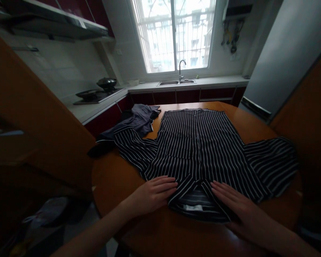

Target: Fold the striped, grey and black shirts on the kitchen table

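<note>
A black shirt with white stripes [200,142] lies spread front side up on a round wooden table, its collar toward me and its hem toward the window. Both sleeves reach out to the sides. Flat on the cloth left of the collar rests my left hand [156,192], fingers stretched out. My right hand [237,203] lies on the right side of the collar, its fingers also extended. Between the hands the neck opening shows a white label [193,207] inside. Neither hand grips the fabric.
A heap of grey and dark clothes [139,119] sits at the table's left edge, touching the left sleeve. The wooden table [115,178] has a curved rim. Beyond are a counter with a sink [176,82], a stove with pans [107,84] and a fridge [289,53] at right.
</note>
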Demonstrator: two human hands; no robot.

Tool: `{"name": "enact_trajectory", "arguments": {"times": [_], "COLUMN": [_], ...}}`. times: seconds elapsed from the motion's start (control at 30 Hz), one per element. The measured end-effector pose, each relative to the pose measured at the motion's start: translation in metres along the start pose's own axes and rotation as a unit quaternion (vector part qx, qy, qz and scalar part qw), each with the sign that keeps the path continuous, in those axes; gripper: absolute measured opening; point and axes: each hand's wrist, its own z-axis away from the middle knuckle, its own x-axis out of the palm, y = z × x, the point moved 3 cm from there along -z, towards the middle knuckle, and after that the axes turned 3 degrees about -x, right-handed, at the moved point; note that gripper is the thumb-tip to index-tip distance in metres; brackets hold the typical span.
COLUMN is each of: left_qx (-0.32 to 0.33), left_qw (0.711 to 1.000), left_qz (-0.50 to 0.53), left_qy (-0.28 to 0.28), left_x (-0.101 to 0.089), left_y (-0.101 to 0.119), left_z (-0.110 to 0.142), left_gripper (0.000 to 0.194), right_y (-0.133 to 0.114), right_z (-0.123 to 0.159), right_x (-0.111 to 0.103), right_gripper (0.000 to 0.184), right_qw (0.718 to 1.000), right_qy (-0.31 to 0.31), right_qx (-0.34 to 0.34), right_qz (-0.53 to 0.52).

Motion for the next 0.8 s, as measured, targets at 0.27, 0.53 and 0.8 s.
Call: {"name": "enact_trajectory", "arguments": {"times": [0.27, 0.53, 0.8], "left_qx": [0.03, 0.068, -0.129], "left_qw": [0.997, 0.996, 0.987], "left_qz": [0.006, 0.028, 0.082], "left_qy": [0.077, 0.043, 0.046], "left_x": [-0.002, -0.008, -0.024], "left_y": [0.01, 0.023, -0.056], "left_z": [0.0, 0.002, -0.068], "left_gripper": [0.051, 0.04, 0.037], "right_y": [0.001, -0.013, 0.013], "right_z": [0.006, 0.01, -0.051], "right_x": [-0.018, -0.03, -0.049], "right_gripper": [0.063, 0.053, 0.041], "right_qw": [0.998, 0.995, 0.997], "right_qy": [0.033, -0.063, 0.029], "right_qx": [-0.059, -0.065, 0.027], "right_qz": [0.014, -0.052, -0.072]}}
